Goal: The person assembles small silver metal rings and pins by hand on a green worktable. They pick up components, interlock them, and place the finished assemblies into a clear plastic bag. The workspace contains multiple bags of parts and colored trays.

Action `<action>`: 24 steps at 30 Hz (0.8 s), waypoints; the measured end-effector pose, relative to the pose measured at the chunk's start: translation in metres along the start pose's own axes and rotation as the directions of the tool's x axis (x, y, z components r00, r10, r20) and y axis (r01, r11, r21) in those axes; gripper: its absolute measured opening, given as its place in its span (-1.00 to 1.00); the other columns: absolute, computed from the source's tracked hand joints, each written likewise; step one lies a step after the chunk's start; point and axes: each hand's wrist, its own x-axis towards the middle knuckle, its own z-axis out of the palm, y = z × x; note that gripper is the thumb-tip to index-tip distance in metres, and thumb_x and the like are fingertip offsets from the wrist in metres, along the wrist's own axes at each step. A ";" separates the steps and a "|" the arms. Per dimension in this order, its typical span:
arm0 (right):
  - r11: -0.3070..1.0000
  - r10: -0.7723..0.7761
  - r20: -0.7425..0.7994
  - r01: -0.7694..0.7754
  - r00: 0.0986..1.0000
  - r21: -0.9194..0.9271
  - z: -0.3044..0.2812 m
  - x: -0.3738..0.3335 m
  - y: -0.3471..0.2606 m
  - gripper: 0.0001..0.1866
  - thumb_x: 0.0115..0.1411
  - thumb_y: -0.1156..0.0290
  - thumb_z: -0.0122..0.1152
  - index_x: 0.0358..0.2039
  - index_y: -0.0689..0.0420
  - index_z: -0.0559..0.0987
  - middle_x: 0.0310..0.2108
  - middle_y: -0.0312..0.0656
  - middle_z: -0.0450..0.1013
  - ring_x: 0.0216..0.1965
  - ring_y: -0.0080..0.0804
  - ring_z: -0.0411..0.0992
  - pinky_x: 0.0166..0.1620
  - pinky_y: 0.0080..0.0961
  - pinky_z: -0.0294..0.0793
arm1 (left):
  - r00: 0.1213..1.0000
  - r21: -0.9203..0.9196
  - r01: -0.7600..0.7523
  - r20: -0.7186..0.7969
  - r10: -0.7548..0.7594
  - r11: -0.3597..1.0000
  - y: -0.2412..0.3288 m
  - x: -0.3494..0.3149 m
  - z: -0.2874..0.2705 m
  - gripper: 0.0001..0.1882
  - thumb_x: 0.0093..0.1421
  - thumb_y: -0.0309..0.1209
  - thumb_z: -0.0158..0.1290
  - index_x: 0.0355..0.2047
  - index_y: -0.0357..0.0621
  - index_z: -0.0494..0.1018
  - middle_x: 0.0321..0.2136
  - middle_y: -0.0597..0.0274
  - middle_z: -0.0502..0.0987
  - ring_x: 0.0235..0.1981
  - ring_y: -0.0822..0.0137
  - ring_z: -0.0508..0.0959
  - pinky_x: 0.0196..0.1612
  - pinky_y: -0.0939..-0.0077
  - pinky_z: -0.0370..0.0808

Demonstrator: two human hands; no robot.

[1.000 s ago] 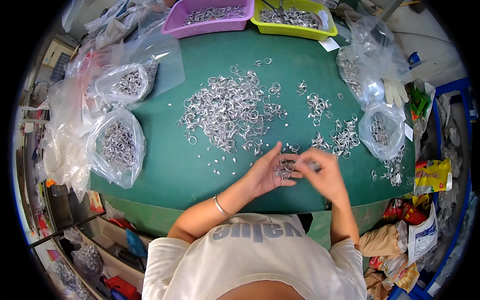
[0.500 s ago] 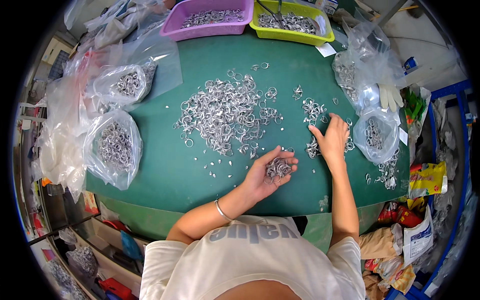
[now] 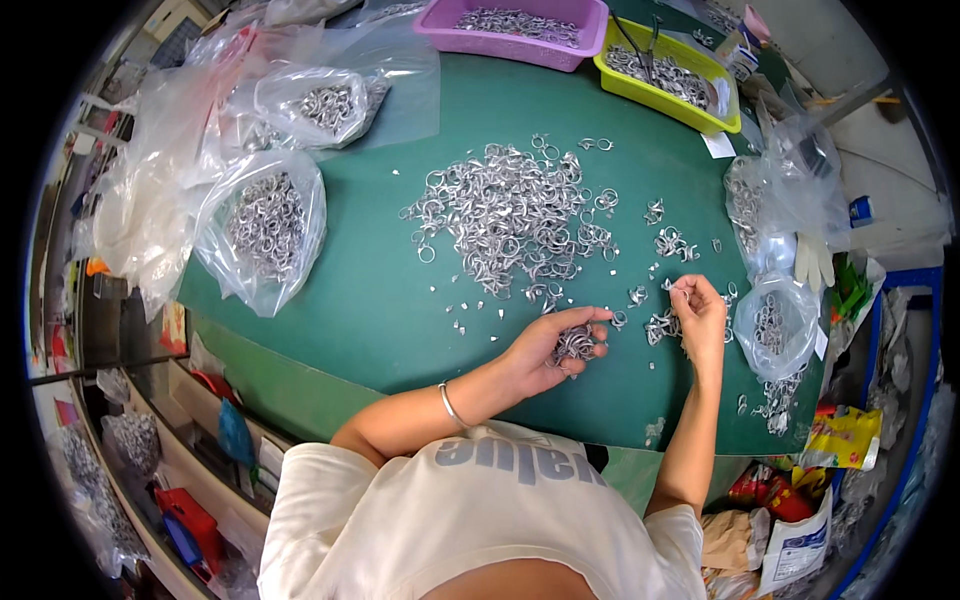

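Cupped palm up, my left hand (image 3: 535, 355) holds a handful of silver metal rings (image 3: 574, 343). Its fingers curl round them, and a single ring lies just past the fingertips. My right hand (image 3: 703, 318) is to the right, its thumb and fingers pinched together. A bit of silver shows at the pinch and looks like a ring, partly hidden by the fingers. Small clusters of rings (image 3: 676, 243) lie around that hand on the green table (image 3: 380, 340). Beyond my left hand spreads a large heap of rings (image 3: 510, 215), with small silver bits scattered along its near side.
Clear plastic bags of rings stand at left, one nearer (image 3: 265, 230) and one farther (image 3: 325, 108). A purple basin (image 3: 510, 42) and a yellow-green basin (image 3: 665, 95) with pliers (image 3: 645, 58) sit at the back. Another bag of rings (image 3: 775, 325) and a white glove (image 3: 813, 262) are at right.
My right hand's spread fingers have closed into a pinch. My left hand still cups its rings. The whole view has swung, so the table's things appear farther right.
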 end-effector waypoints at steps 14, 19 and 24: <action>0.864 -0.499 0.276 0.495 0.822 0.088 0.033 -0.061 -0.112 -0.83 -0.06 0.66 0.23 -0.39 0.25 0.52 -0.27 -0.15 0.44 -0.30 -0.30 0.38 -0.42 -0.57 0.37 | 0.902 -0.263 0.109 0.432 0.016 0.959 0.005 0.004 -0.014 -0.65 0.26 -0.20 -0.08 -0.12 -0.23 0.41 -0.22 0.09 0.52 -0.14 0.22 0.53 -0.09 0.34 0.53; 0.869 -0.495 0.154 0.485 0.855 0.096 0.031 -0.061 -0.107 -0.87 -0.03 0.66 0.17 -0.40 0.27 0.51 -0.29 -0.12 0.43 -0.24 -0.26 0.37 -0.11 -0.44 0.32 | 0.970 -0.168 -0.241 -0.001 0.244 0.956 0.040 -0.044 -0.013 -0.75 0.22 -0.31 -0.03 -0.19 -0.22 0.44 -0.28 0.07 0.51 -0.43 0.35 0.49 -0.59 0.61 0.41; 0.911 -0.413 0.155 0.409 0.897 0.062 0.029 -0.062 -0.084 -0.95 0.07 0.64 0.09 -0.41 0.30 0.49 -0.37 -0.14 0.43 -0.32 -0.35 0.39 -0.17 -0.54 0.33 | 0.443 0.114 -0.877 -0.179 0.878 0.466 0.144 -0.132 -0.029 -0.81 0.20 -0.39 -0.06 -0.25 -0.24 0.39 -0.32 0.04 0.49 -0.47 0.35 0.50 -0.61 0.68 0.45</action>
